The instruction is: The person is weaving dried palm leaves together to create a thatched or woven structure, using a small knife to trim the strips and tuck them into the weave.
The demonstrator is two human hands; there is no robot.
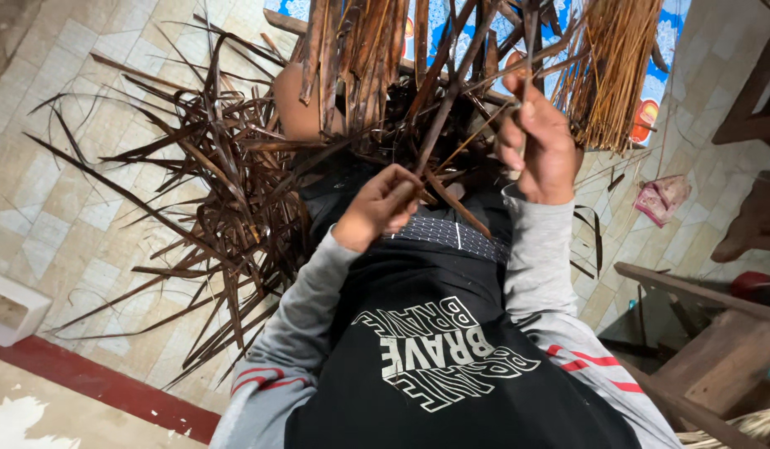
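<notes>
Fingers of my left hand were pinched shut on a dry brown leaf strip; my right hand was clenched around a thin midrib stick. Stripped leaves lay heaped on the tiled floor beside my left knee.

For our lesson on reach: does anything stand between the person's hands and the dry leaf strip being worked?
Nothing visible does. The left hand grips the dry leaf strip, and the right hand pinches a thin rib higher up. The heap of loose leaves lies off to the left side.
</notes>
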